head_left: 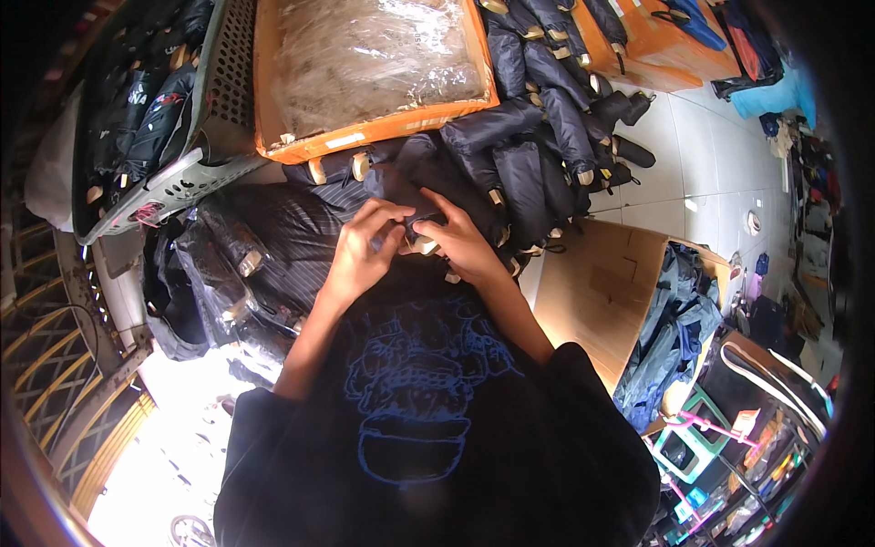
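Before my chest I hold a folded umbrella [394, 185] in dark fabric, with a pale handle end [425, 244] turned toward me. My left hand [365, 248] is closed on its near end, thumb and fingertips pinching the dark fabric. From the other side my right hand [462, 241] grips the same end, thumb beside the pale handle. Fingers hide part of this end, so the fine detail between them cannot be made out. Just beyond and to the right of my hands lies a heap of similar black folded umbrellas [523, 182] with pale handle ends.
An orange-edged carton [383, 137] covered with clear plastic stands ahead. At the left is a grey perforated crate [228, 91] holding more umbrellas. Plastic-wrapped umbrellas [219, 264] lie at my left. An open cardboard box [602, 292] with dark blue fabric stands right, near a green stool [697, 438].
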### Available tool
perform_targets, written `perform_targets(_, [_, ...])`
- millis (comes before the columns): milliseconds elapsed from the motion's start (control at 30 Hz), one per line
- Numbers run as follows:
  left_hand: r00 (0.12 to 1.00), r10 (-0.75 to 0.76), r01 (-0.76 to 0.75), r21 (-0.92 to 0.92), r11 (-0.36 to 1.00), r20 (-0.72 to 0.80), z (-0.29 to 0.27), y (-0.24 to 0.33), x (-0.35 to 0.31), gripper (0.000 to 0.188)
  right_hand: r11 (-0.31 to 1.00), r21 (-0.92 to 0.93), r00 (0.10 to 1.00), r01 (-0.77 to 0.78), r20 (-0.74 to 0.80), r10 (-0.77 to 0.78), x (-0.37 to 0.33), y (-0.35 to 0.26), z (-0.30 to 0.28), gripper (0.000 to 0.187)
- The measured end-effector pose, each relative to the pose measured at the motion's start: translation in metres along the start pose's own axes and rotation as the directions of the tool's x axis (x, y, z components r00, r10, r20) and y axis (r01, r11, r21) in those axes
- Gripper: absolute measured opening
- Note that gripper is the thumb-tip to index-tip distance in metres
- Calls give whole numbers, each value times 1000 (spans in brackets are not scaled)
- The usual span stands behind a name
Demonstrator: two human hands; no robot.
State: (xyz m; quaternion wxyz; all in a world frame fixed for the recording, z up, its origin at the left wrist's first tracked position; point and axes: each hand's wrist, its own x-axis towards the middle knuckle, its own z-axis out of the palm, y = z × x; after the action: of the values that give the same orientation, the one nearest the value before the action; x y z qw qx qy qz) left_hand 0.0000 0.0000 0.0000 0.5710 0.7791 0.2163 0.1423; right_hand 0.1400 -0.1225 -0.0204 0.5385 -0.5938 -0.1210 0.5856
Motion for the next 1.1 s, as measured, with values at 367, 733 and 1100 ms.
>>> perform_targets(367, [989, 58, -43, 110, 993, -136, -16, -25, -3, 36, 904, -420, 997, 74, 62, -53, 19, -20, 31, 61])
perform_targets(733, [876, 122, 15, 278, 961, -467, -5, -46, -4, 21, 848, -517, 979, -114, 85, 184, 51, -45, 44, 58])
perform_targets(1100, [982, 163, -79, 589, 804, -91, -37, -24, 4, 20, 857, -500, 984, -126, 49, 173, 42, -30, 53, 70])
